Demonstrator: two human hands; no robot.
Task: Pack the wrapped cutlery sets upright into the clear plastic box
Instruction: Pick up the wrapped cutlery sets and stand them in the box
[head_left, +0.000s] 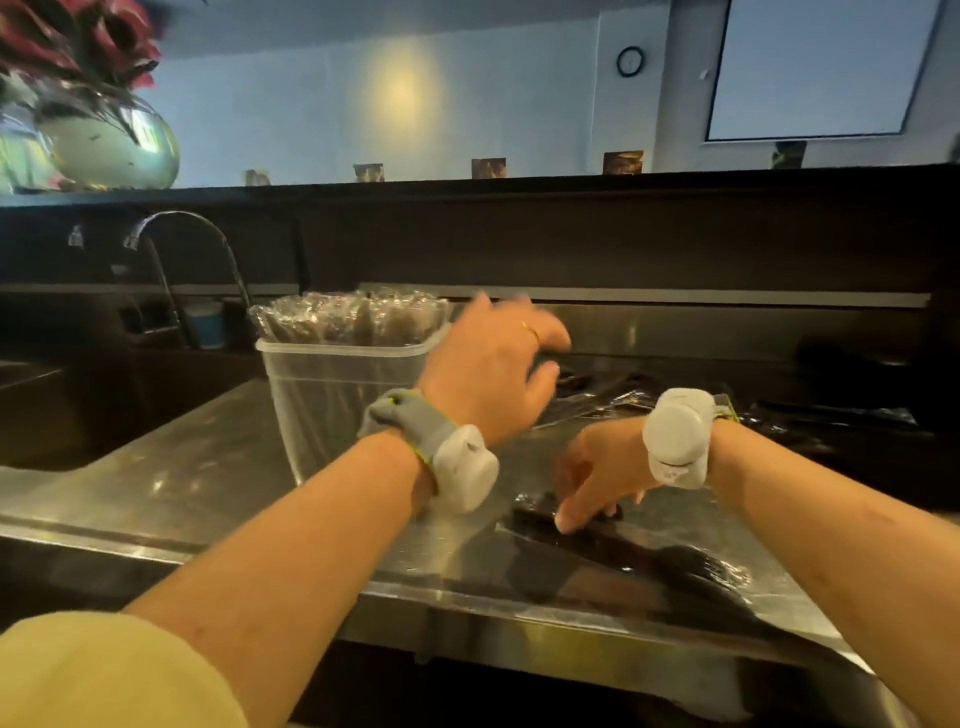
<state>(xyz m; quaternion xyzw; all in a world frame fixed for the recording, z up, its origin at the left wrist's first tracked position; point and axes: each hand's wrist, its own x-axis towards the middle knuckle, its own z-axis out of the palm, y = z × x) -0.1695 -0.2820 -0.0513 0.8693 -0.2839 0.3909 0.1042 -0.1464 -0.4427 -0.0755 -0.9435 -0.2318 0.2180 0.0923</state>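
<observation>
The clear plastic box (332, 395) stands on the steel counter, with several wrapped cutlery sets (353, 322) upright along its far side. My left hand (488, 369) hovers just right of the box rim, fingers spread, holding nothing. My right hand (592, 478) points down at the counter's near edge, its fingertips pinching the end of a wrapped dark cutlery set (649, 556) that lies flat there. More wrapped sets (597, 400) lie scattered on the counter behind my hands.
A sink with a curved tap (182, 223) is at the left, with a blue cup (205, 325) behind it. A dark raised ledge (571, 228) backs the steel counter (208, 467). A flower vase (111, 145) stands on the ledge, top left.
</observation>
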